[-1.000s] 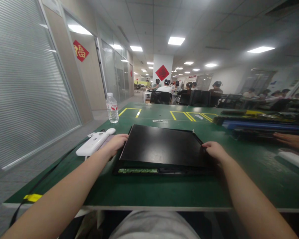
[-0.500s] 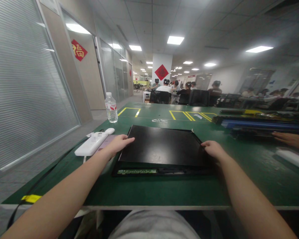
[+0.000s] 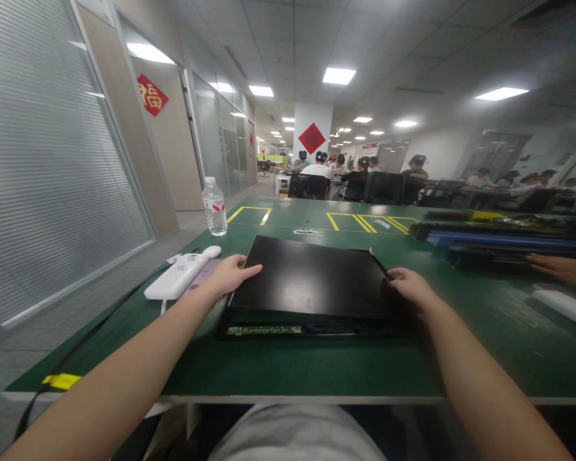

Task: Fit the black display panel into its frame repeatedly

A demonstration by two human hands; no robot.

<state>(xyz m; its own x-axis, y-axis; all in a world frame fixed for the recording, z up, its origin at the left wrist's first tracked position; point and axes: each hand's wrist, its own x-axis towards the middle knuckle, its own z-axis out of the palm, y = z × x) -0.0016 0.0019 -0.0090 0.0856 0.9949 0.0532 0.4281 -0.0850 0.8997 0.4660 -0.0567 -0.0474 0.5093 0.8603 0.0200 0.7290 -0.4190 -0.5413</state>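
A glossy black flat panel, like a display screen panel, lies tilted over a dark frame on the green table. Its left side is raised above the frame. My left hand is closed on the panel's left edge, thumb on top and fingers underneath. At the right edge my right hand pinches the panel; its fingertips are partly hidden, so whether it also touches the frame I cannot tell. Along the near side of the frame shows a narrow green circuit board.
A water bottle and a white power strip stand left on the green table. Blurred dark and blue parts lie at right, with another person's hand beside them. Seated people work farther back.
The left side of the black panel has risen a little, with my left hand on it, so the gap above the frame is wider. My right hand has hardly moved.
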